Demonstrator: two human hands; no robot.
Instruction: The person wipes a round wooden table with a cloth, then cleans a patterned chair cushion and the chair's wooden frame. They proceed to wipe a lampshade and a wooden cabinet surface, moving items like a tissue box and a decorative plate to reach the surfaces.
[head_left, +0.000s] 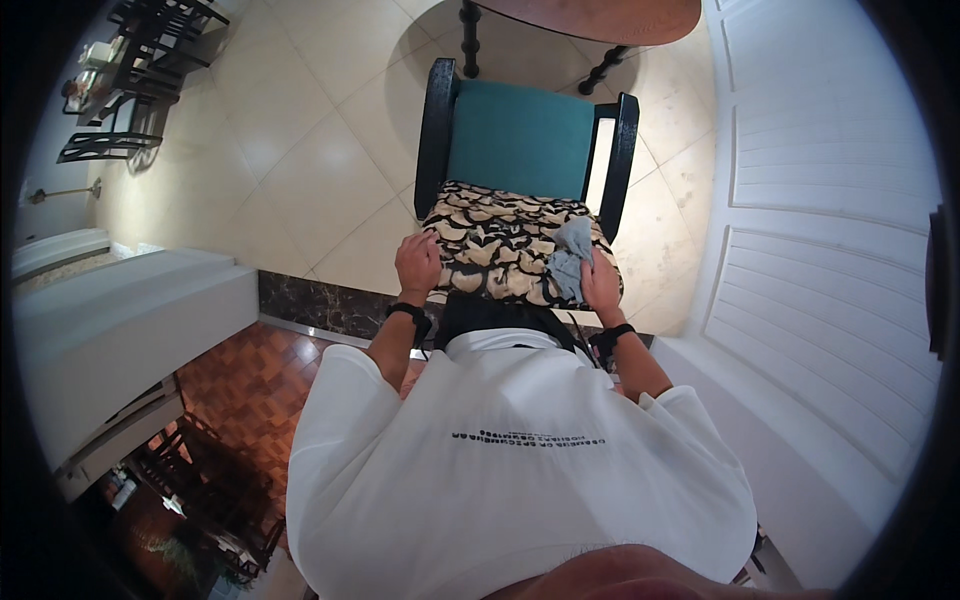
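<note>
Directly before me is a dark wooden armchair (624, 161) with a teal seat (521, 139). Its near part, the patterned black-and-beige upholstery (495, 244), lies between my hands. My right hand (600, 281) holds a crumpled grey cloth (571, 255) against the right side of this upholstery. At its left edge, my left hand (418, 262) rests with the fingers curled; whether it grips the edge cannot be told. Both wrists wear black bands.
A round wooden table (600, 19) on dark turned legs stands beyond the chair. White panelling (787, 262) runs along the right, and a white low wall (135, 300) is at the left. Dark chairs (112, 146) stand at the far left on pale floor tiles (300, 150).
</note>
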